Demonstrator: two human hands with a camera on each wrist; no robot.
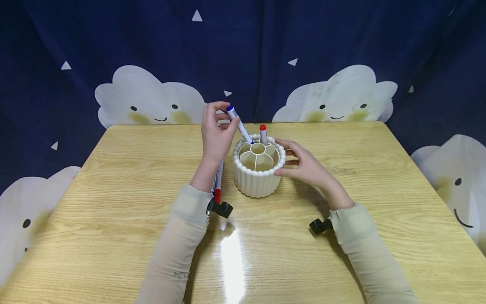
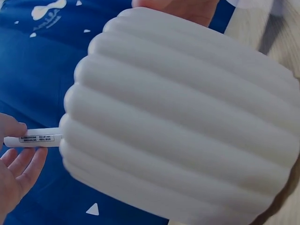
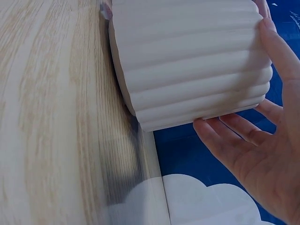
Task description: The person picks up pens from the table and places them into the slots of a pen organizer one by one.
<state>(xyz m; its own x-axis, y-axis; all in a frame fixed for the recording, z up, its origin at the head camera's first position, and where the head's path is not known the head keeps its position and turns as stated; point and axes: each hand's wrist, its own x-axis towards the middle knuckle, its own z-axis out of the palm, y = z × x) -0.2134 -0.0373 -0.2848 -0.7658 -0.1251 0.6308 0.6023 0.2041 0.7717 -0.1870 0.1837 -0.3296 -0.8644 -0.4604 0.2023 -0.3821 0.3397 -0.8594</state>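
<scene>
A cream pen holder [image 1: 256, 183] with ribbed sides, a beaded rim and inner compartments stands upright on the table. My left hand [image 1: 218, 135] pinches a white marker [image 1: 240, 124] with a blue end, tilted, its lower tip inside the holder's far left compartment. In the left wrist view, the marker [image 2: 44, 137] sticks out past the rim between thumb and fingers. A red-topped marker [image 1: 263, 134] stands in a rear compartment. My right hand [image 1: 301, 164] holds the holder's right side, thumb at the near side and fingers farther back; the right wrist view shows fingertips [image 3: 201, 125] against the ribs.
Markers [image 1: 218, 185], one with a red cap, lie on the wooden table [image 1: 144, 202] left of the holder, partly hidden by my left forearm. A dark blue curtain [image 1: 235, 50] with clouds and triangles hangs behind the table's far edge.
</scene>
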